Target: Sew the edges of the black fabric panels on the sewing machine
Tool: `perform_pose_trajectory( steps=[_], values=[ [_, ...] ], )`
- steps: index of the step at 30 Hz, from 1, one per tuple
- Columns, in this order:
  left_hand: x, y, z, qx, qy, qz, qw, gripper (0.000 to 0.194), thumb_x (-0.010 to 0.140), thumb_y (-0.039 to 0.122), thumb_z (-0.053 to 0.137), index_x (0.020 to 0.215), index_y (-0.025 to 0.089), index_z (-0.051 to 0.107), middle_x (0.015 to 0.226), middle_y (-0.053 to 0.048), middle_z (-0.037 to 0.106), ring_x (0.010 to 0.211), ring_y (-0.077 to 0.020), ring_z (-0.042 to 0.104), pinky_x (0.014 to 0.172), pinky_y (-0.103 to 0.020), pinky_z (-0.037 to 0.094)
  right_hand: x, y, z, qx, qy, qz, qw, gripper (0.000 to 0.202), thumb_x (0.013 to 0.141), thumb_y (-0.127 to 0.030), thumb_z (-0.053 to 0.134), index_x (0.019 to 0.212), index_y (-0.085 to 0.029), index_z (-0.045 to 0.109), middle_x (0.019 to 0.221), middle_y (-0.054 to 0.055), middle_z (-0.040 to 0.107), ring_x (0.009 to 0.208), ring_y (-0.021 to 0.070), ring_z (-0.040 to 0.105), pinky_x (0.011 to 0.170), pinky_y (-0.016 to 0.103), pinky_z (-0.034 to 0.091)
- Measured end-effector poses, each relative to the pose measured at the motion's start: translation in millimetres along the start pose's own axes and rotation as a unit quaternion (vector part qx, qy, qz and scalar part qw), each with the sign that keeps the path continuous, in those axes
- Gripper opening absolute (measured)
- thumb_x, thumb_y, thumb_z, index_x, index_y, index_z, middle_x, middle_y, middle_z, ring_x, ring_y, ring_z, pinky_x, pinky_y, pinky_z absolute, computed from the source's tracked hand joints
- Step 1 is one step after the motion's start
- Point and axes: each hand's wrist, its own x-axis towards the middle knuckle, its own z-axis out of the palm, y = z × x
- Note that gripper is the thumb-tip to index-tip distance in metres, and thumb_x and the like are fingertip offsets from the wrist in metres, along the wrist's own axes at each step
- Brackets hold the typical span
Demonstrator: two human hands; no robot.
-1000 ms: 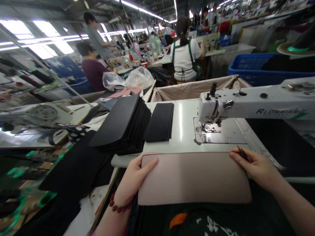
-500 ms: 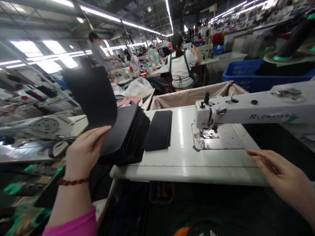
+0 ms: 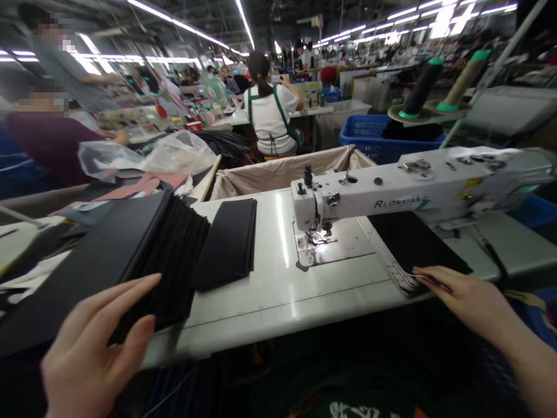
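Observation:
My left hand [image 3: 100, 342] is open, its fingers apart, at the near side of the tall stack of black panels [image 3: 100, 249]. It holds nothing. A smaller pile of black pieces [image 3: 226, 244] lies to the right of that stack. My right hand [image 3: 465, 296] is closed, with the fingertips at the near corner of another pile of black panels [image 3: 413, 238], which has pale edges and lies partly under the machine arm. Something slim and dark shows between those fingers; its kind cannot be made out. Between the hands stands a white sewing machine [image 3: 361, 197], its needle area lit.
Behind the white table [image 3: 270, 290] is a bin lined with beige cloth [image 3: 278, 171]. Thread cones [image 3: 422, 87] and a blue basket [image 3: 365, 136] stand beyond the machine. A co-worker in a white top [image 3: 272, 116] sits ahead; others are at the left.
My left hand has let go of the black panel it held up, which now lies on the tall stack. The view has swung right, and my right hand is at the pale-edged pile's corner.

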Motion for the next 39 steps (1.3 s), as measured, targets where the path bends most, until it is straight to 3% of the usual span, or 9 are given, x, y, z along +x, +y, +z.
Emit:
perform_pose_trajectory(
  steps=[4,9,11,16,21,26,29,33,39],
  values=[
    [-4,66,69.5,-0.223,-0.177,-0.026,0.958,0.035,0.093,0.034,0.051,0.127,0.036,0.057,0.117,-0.003,0.065,0.100,-0.0245,0.064,0.089,-0.042,0.052,-4,-28,-26,0.075,0.075,-0.025,0.994,0.028,0.092,-0.038,0.051,0.115,-0.029,0.064,0.112,0.001,0.069,0.097,0.0231,0.066,0.082,0.034,0.050],
    [-3,143,154.2,-0.530,-0.419,-0.245,0.695,0.063,0.099,0.048,0.037,0.153,0.031,0.010,0.120,-0.013,0.064,0.101,-0.0234,0.067,0.084,-0.041,0.055,-17,-127,-43,0.196,-0.109,-0.212,0.951,0.024,0.089,-0.020,0.053,0.111,-0.027,0.062,0.094,0.001,0.070,0.078,0.0165,0.064,0.070,0.028,0.044],
    [-3,157,169.9,-0.537,-0.456,-0.242,0.667,0.079,0.093,0.044,0.054,0.153,0.033,0.005,0.105,-0.008,0.068,0.090,-0.0210,0.068,0.079,-0.037,0.055,-18,-166,-38,0.241,-0.157,-0.292,0.912,0.018,0.087,-0.019,0.055,0.102,-0.023,0.064,0.086,0.002,0.070,0.074,0.0163,0.063,0.066,0.027,0.042],
    [-13,131,158.9,-0.469,-0.415,-0.216,0.749,0.063,0.090,0.029,0.056,0.149,0.030,0.031,0.104,-0.005,0.067,0.091,-0.0190,0.066,0.085,-0.035,0.053,14,-196,0,0.420,-0.266,-0.330,0.803,0.023,0.093,-0.036,0.057,0.108,-0.021,0.065,0.094,0.000,0.071,0.079,0.0104,0.065,0.067,0.018,0.046],
    [-35,69,141.1,-0.290,-0.306,-0.238,0.875,0.048,0.096,0.030,0.041,0.144,0.026,0.040,0.143,-0.007,0.048,0.130,-0.0238,0.048,0.108,-0.043,0.039,90,-175,58,0.249,-0.067,-0.179,0.949,0.036,0.099,-0.027,0.041,0.134,-0.026,0.051,0.134,0.003,0.059,0.114,0.0178,0.059,0.091,0.030,0.048],
    [-48,59,155.8,0.008,-0.226,-0.137,0.964,0.050,0.093,0.037,0.050,0.140,0.021,0.046,0.129,-0.017,0.052,0.126,-0.0360,0.048,0.101,-0.056,0.042,132,-165,93,0.063,-0.078,-0.184,0.978,0.053,0.090,-0.018,0.047,0.140,-0.035,0.044,0.146,-0.003,0.046,0.103,0.0205,0.066,0.080,0.033,0.054],
    [-36,67,170.0,0.080,-0.178,-0.028,0.980,0.049,0.089,0.038,0.058,0.132,0.017,0.053,0.144,-0.019,0.039,0.137,-0.0404,0.032,0.108,-0.059,0.033,130,-159,97,0.042,-0.073,-0.181,0.980,0.054,0.089,-0.018,0.046,0.141,-0.035,0.044,0.146,-0.004,0.045,0.101,0.0213,0.067,0.077,0.035,0.054],
    [-4,73,193.2,-0.004,-0.280,0.122,0.952,0.062,0.091,0.038,0.056,0.147,0.024,0.033,0.155,-0.009,0.029,0.144,-0.0304,0.024,0.116,-0.052,0.024,123,-153,100,0.007,-0.054,-0.165,0.985,0.051,0.090,-0.021,0.045,0.140,-0.032,0.046,0.145,-0.003,0.047,0.103,0.0212,0.066,0.078,0.034,0.054],
    [25,81,224.8,-0.030,-0.301,0.128,0.944,0.075,0.083,0.056,0.061,0.146,0.023,0.037,0.144,-0.013,0.045,0.135,-0.0340,0.036,0.112,-0.051,0.030,126,-154,104,-0.004,-0.051,-0.167,0.985,0.051,0.092,-0.023,0.043,0.143,-0.029,0.041,0.146,0.000,0.047,0.102,0.0221,0.066,0.077,0.035,0.055]
  ],
)
